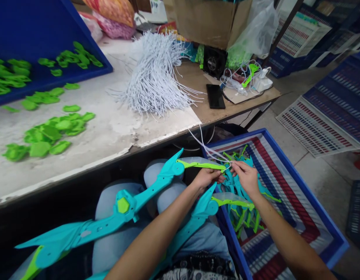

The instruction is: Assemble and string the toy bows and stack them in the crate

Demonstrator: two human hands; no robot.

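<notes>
A long teal plastic bow-shaped piece [104,224] with green tips lies across my knees. My left hand [208,177] is closed on the green tip [201,165] at its right end. Right beside it, my right hand [244,175] pinches a white cord [210,151] at that tip, and the cord's loose ends trail up toward the table edge. A second teal piece [194,217] with a green end lies partly under my left forearm. On the table is a big bundle of white cords [156,74].
A blue-rimmed crate [302,198] with teal and green pieces stands at right. Green parts [51,132] lie on the white tabletop [106,124], beside a blue bin [36,23]. A black phone [215,96], a fan [215,62] and a cardboard box [206,21] are farther back.
</notes>
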